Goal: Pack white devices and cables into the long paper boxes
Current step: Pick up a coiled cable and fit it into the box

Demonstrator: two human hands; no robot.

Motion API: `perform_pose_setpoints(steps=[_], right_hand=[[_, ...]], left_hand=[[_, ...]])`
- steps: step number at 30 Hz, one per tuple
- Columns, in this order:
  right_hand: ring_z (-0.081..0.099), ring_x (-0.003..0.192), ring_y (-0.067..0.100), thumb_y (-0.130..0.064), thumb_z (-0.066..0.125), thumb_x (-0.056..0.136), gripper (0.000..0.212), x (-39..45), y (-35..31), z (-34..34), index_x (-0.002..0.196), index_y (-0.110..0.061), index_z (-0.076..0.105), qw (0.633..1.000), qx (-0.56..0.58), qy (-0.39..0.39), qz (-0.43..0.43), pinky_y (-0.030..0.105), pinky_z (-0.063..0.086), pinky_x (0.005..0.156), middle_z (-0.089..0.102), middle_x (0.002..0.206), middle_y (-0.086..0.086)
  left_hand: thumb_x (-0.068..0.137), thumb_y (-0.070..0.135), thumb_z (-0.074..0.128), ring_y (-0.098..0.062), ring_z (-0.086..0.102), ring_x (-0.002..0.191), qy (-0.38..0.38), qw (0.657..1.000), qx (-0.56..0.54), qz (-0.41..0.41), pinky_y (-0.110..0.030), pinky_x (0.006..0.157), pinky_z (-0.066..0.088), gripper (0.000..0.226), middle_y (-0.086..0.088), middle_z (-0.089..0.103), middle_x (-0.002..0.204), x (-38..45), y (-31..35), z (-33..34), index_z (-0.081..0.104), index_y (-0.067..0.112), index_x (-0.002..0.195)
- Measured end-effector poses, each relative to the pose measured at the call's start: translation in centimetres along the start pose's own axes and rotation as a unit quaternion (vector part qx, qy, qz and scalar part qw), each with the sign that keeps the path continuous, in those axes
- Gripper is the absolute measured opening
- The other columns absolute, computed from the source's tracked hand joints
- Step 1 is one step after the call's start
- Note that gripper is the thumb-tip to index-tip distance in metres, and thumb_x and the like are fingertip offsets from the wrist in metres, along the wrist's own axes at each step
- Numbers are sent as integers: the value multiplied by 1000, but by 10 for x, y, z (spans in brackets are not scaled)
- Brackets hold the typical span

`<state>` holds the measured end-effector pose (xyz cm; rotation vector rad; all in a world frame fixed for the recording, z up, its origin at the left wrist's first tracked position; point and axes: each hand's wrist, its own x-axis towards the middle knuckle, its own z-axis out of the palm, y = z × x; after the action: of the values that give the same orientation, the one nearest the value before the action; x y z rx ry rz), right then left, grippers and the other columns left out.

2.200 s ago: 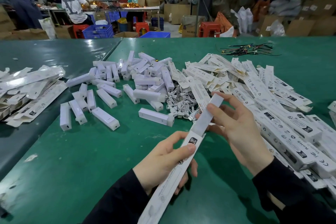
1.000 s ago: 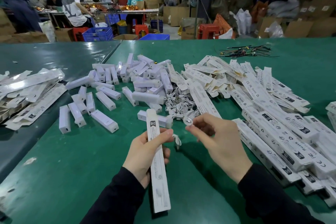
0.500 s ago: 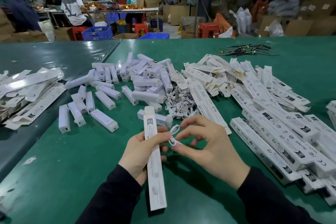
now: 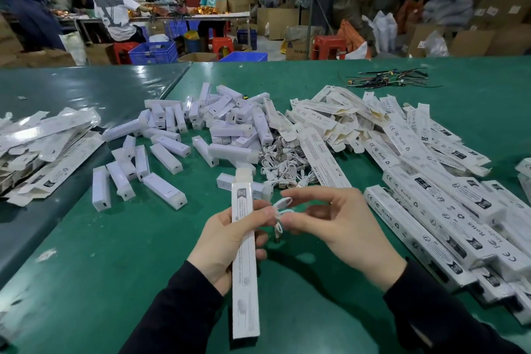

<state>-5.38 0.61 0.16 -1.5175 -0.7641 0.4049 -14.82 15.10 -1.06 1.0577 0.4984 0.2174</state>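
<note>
My left hand (image 4: 219, 241) grips a long white paper box (image 4: 244, 264), held upright with its open flap end pointing away from me. Just right of the box, my right hand (image 4: 342, 227) pinches a small coiled white cable (image 4: 283, 210), which also touches my left thumb. On the green table (image 4: 100, 282) beyond my hands lies a heap of white devices (image 4: 201, 135). A tangle of white cables (image 4: 284, 164) sits beside that heap.
Filled long boxes (image 4: 448, 210) are piled at the right. Flat unfolded boxes (image 4: 40, 152) lie at the left on a darker table section. A bundle of dark wires (image 4: 385, 79) rests far back. People work at a distant table (image 4: 189, 16).
My right hand picked a cable from the tangle and brought it beside the box. My left hand turned the box upright and holds it steady.
</note>
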Motion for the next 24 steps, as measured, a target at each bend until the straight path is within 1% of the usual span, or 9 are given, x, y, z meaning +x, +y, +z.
perform_pose_setpoints(steps=[3,5,6,8,11,15,18,21,24], right_hand=[[70,64,17,-9,82,69,19,4,-5,-12,87,-12,80,997,48,61,-23,20,54,63,76,80,9],[69,60,16,-16,81,66,17,7,-7,-18,82,-11,80,992,78,96,-30,17,51,58,75,73,10],[68,57,15,-16,80,66,15,7,-7,-20,81,-11,80,991,77,103,-35,17,50,56,75,71,9],[64,54,12,-11,80,70,11,8,-6,-20,80,-10,80,994,55,92,-35,17,48,53,74,69,9],[61,52,11,-4,78,75,9,8,-2,-18,78,-12,80,998,18,58,-3,18,47,52,73,67,11],[59,52,9,-7,76,79,6,8,-1,-21,79,-11,80,999,-20,29,34,17,45,51,70,63,9],[57,52,6,-8,75,80,5,7,-3,-23,81,-8,80,997,-36,0,67,15,43,49,71,64,8],[57,50,5,-10,77,80,4,7,-4,-26,77,-10,79,994,-61,0,90,14,42,48,69,59,2],[56,50,7,-13,78,80,6,8,-4,-28,74,-10,79,991,-82,7,103,15,41,47,68,57,1]], left_hand=[[53,20,80,-12,45,41,-64,996,55,-33,-18,36,38,49,-5,60,62,-5,0,1,66,3,96],[61,16,83,-13,44,41,-126,984,108,-70,-18,37,39,44,-5,58,61,-9,-1,1,64,3,99],[67,14,85,-13,44,41,-158,975,128,-87,-18,37,40,41,-7,57,61,-12,-1,2,64,3,100],[70,13,80,-13,44,40,-201,961,153,-110,-18,37,41,38,-9,57,61,-15,-3,2,63,4,103],[69,15,77,-13,44,39,-208,955,175,-120,-18,38,41,36,-9,57,61,-15,-4,2,64,6,102],[68,17,78,-13,43,39,-205,952,188,-125,-18,38,40,26,-7,55,58,-15,-4,2,68,13,93],[68,19,78,-12,44,39,-208,950,196,-126,-18,38,40,27,-5,54,58,-15,-4,3,68,14,92],[67,20,78,-12,44,39,-201,950,203,-122,-18,38,39,30,-5,52,57,-14,-4,2,67,13,94],[68,20,78,-13,44,40,-201,950,206,-120,-18,38,39,31,-4,52,57,-14,-4,2,67,13,95]])
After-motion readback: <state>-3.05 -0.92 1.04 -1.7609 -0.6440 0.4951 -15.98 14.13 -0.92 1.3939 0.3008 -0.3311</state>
